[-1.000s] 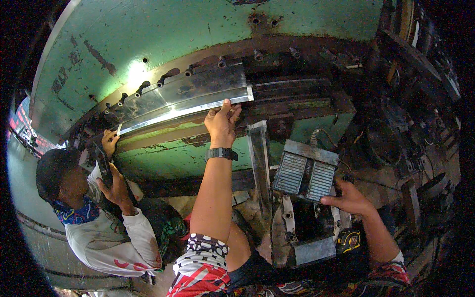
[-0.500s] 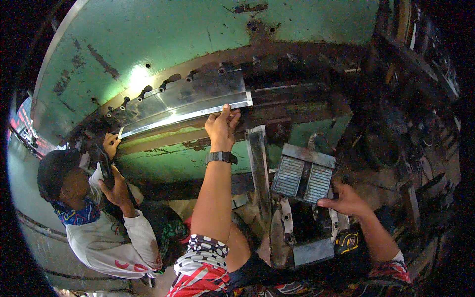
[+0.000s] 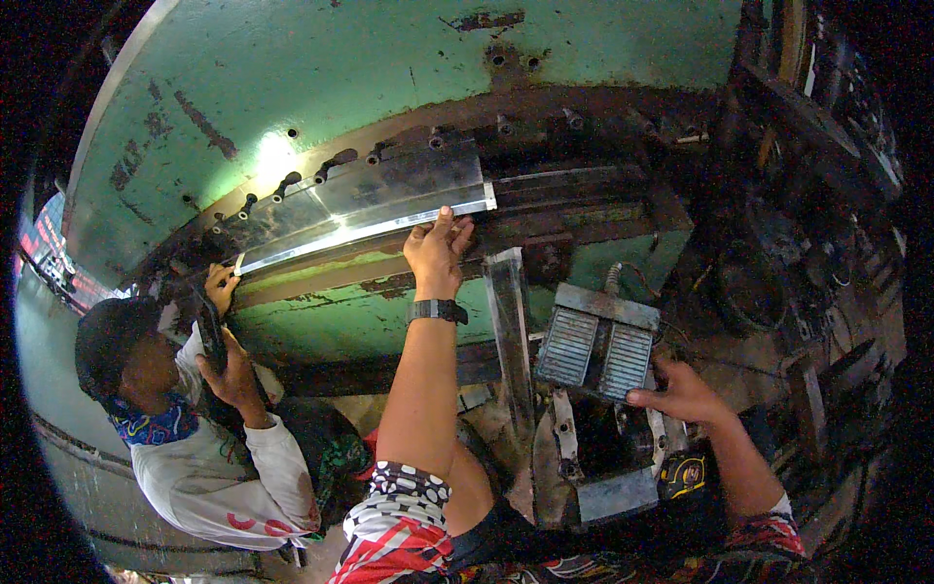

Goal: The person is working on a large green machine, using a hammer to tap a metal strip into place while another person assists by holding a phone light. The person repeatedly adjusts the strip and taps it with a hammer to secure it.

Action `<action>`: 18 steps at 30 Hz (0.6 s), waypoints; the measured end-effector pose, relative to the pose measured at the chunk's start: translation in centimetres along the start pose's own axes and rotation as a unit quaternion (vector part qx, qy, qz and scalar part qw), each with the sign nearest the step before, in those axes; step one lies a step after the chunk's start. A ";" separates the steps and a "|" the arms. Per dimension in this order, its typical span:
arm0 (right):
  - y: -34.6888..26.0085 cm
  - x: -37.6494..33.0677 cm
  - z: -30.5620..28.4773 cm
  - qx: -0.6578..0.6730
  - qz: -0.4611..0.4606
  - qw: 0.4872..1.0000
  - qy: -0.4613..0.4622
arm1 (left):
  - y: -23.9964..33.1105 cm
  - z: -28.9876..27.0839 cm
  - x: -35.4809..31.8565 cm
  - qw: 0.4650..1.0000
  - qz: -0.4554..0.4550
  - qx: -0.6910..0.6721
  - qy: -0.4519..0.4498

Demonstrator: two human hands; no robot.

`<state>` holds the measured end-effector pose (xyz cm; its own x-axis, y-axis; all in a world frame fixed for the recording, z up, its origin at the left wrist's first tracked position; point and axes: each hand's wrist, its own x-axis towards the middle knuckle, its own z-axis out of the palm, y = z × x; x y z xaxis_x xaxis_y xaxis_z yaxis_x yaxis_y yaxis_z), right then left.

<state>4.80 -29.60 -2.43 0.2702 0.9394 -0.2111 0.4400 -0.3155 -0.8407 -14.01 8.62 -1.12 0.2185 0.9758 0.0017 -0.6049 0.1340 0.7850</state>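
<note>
- Left hand (image 3: 435,251) reaches up, fingertips pressed against the lower edge of the shiny metal strip (image 3: 365,209); no closed grasp shows.
- Right hand (image 3: 681,391) rests loosely on the grey pedal box (image 3: 596,341), well below.
- Strip's long axis runs left-down to right-up along the green machine (image 3: 389,68).

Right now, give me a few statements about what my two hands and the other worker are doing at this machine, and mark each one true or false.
1. The left hand touches the lower edge of the shiny metal blade on the green machine. True.
2. The right hand holds a hammer. False: it rests at the edge of the grey foot pedal box.
3. A black wristwatch is on the left wrist. True.
4. The co-worker stands on the right. False: the co-worker crouches at the lower left, holding a dark tool.
5. The blade lies flat on the floor. False: it sits bolted on the machine.
</note>
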 end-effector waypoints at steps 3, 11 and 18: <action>-0.3 -0.2 -0.5 -0.035 0.039 0.999 -0.009 | -0.1 0.6 -0.5 1.000 -0.002 0.004 -0.004; 1.9 1.2 0.1 -0.007 0.046 0.998 -0.036 | -1.7 -3.0 1.5 0.985 0.109 0.121 -0.055; 3.5 -3.3 -1.9 -0.035 0.087 0.995 0.029 | -3.3 2.3 -1.8 0.998 -0.046 -0.053 0.001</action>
<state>7.09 -34.05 -3.78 0.3961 0.8606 -0.3200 0.4408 -0.4839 -0.7560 -10.63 5.99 -2.31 0.2754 0.9588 -0.0696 -0.6598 0.2411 0.7117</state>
